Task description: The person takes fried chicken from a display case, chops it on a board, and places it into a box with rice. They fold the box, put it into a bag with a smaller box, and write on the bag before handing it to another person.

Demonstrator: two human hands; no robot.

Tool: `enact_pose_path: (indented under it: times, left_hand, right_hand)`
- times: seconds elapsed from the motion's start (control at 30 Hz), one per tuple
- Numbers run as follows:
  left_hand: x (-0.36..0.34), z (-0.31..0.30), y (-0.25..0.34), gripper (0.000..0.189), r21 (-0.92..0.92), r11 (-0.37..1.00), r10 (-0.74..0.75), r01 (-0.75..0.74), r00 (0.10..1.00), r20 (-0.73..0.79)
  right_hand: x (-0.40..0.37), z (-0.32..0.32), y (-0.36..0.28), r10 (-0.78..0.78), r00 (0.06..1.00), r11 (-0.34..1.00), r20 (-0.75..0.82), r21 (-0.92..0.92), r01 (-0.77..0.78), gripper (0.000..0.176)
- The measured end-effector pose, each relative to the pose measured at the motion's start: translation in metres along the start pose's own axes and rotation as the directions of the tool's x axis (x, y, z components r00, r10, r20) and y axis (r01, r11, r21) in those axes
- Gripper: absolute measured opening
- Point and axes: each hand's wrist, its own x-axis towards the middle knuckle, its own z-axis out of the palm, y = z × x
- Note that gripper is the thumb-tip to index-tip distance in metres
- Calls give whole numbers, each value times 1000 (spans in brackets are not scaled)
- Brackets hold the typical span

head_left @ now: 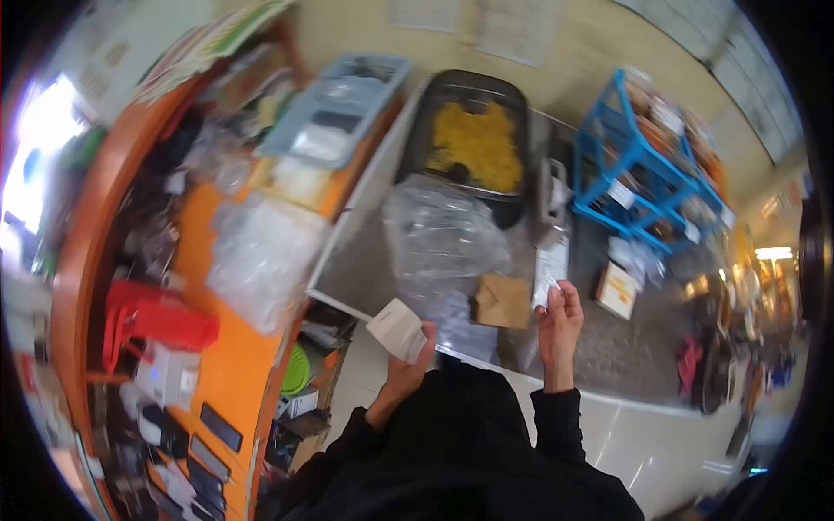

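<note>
My left hand [410,367] is closed on a small white paper packet [398,330], held over the front edge of the grey counter [347,269]. My right hand [560,328] has its fingers pinched together at the lower end of a white printed paper strip [551,266]; whether it grips the strip or something smaller is blurred. Between the hands lies a brown paper packet [503,301] on the counter. Behind it are crumpled clear plastic bags [443,226]. To the right of my right hand sits a small white and orange box [616,291].
A black tray [420,113] with yellow food stands at the back. A blue rack [608,161] with packed goods is at the back right. On the left, an orange counter [234,365] holds a light blue basket [382,95], plastic bags, a red bag [174,326] and several phones.
</note>
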Motion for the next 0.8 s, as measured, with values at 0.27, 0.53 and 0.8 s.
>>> enact_pose_path:
  times: [0.27, 0.53, 0.8]
  left_hand:
    - [32, 81, -46, 28, 220, 970, 87, -108, 991, 103]
    - [64, 70, -81, 43, 251, 950, 114, -189, 952, 285]
    - [49, 78, -86, 45, 208, 978, -24, 2, 994, 106]
  right_hand:
    - [6, -46, 32, 17, 997, 901, -72, -431, -47, 20]
    - [67, -30, 17, 249, 785, 704, 567, -663, 256, 21]
    - [73, -21, 39, 44, 626, 286, 779, -610, 739, 41]
